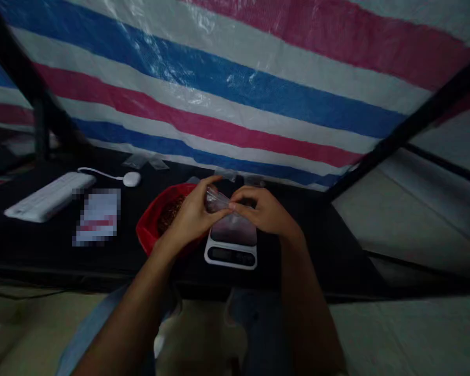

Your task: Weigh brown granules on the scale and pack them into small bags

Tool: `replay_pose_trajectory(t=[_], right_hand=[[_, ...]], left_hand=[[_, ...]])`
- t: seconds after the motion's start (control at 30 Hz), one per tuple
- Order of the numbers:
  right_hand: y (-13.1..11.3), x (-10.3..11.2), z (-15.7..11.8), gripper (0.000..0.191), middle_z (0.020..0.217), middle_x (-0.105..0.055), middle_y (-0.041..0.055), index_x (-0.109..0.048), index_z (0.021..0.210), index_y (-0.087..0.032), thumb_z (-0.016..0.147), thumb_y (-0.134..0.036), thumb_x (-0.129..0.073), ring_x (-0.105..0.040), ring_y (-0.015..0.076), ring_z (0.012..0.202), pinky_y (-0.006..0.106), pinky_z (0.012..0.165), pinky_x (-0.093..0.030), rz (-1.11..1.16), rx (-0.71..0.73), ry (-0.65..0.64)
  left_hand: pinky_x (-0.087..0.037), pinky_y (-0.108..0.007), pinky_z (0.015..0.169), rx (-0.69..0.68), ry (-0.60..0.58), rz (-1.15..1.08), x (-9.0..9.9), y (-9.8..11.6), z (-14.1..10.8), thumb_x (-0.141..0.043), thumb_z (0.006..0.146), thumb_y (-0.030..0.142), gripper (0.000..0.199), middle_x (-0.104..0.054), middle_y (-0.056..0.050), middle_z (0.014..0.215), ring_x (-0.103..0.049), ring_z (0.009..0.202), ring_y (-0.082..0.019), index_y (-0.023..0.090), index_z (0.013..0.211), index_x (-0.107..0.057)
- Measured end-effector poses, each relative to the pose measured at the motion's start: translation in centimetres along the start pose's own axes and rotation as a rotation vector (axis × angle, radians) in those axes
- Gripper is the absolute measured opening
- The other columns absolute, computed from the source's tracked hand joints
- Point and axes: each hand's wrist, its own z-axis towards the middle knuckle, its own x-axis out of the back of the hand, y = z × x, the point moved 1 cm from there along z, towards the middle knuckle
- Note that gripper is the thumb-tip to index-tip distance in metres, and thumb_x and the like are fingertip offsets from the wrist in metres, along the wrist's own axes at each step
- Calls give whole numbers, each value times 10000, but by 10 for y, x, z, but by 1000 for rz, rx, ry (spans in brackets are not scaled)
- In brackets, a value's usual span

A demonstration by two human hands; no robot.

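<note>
Over a small white kitchen scale I hold a clear plastic bag between both hands. My left hand is closed on the bag's left side, thumb pointing right. The fingertips of my right hand pinch its right edge, close to the left thumb. What the bag contains, if anything, I cannot make out. Left of the scale, partly behind my left wrist, is a red bag, its mouth wide, with small brown pieces inside. The scale's display looks dark.
On the black table lie a white power strip, a round white device on a cable and a blurred packet. Small clear bags lie along the back. A striped plastic sheet hangs behind, with dark frame bars at the sides.
</note>
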Motion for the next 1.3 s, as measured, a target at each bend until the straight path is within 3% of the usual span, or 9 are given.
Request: replay_pose_trajectory(t=[0.23,0.37,0.53,0.77,0.87,0.93,1.03,1.13,1.3], right_hand=[[11,7,2,150,886,-740,41,-763,883,-170,919,-267,-654,-643,160,769,278,679,-452,-39,-63,197],[28,13,7,166,887,-769,54,-779,895,-165,895,-300,-682,-678,182,797,292,728,-494,-55,-150,411],[48,12,18,184,891,-789,75,-785,931,-150,918,-266,-643,-723,200,810,300,755,-532,-82,-249,574],[29,-25,26,234,984,-793,100,-753,1133,-157,935,-191,-631,-735,193,872,304,804,-532,-157,-234,214],[0,-53,30,266,990,-793,62,-764,1080,-193,967,-113,-536,-726,167,890,276,809,-514,-110,-93,-102],[-12,-71,33,290,994,-792,60,-765,1036,-199,947,-57,-528,-725,171,931,274,838,-507,-185,-100,-244],[-15,-93,38,189,1170,-747,127,-735,1094,-164,928,-166,-644,-684,240,1109,330,929,-505,-360,-137,-290],[-8,-107,42,416,1319,-657,189,-686,1216,-113,869,-329,-764,-595,304,1262,390,1032,-477,-453,-150,-287],[-1,-111,47,277,1239,-667,152,-719,1152,-133,888,-213,-735,-633,252,1166,363,1017,-481,-444,-138,-336]], left_hand=[[-548,-351,912,114,-133,-77,22,-5,0,-640,929,464,481,-711,-83,1163,-692,1017,-224,182,1317,-594],[-540,-330,831,195,-324,207,52,-12,0,-527,968,445,328,-755,-63,1008,-707,907,-224,182,1030,-713],[-546,-329,823,336,-467,510,75,-25,-7,-514,918,332,319,-778,-86,1090,-727,956,-257,193,1080,-751],[-530,-364,940,352,-478,652,84,-3,-11,-410,924,193,421,-750,-110,1214,-710,1079,-267,194,1209,-720],[-551,-406,862,370,-266,753,105,17,-11,-463,951,426,390,-748,-118,1140,-718,977,-296,202,1154,-709],[-554,-430,853,442,-232,821,116,16,-12,-490,913,582,540,-724,-153,1189,-704,1034,-339,171,1217,-663],[-555,-427,758,754,-398,844,117,-7,-15,-493,857,677,675,-738,-219,1075,-718,973,-391,97,1149,-677],[-543,-352,728,853,-572,668,104,-28,-13,-514,855,475,428,-762,-172,973,-737,901,-324,128,1012,-710],[-515,-311,613,723,-386,483,96,-27,-7,-484,829,381,321,-743,-100,874,-705,747,-260,163,983,-663]])
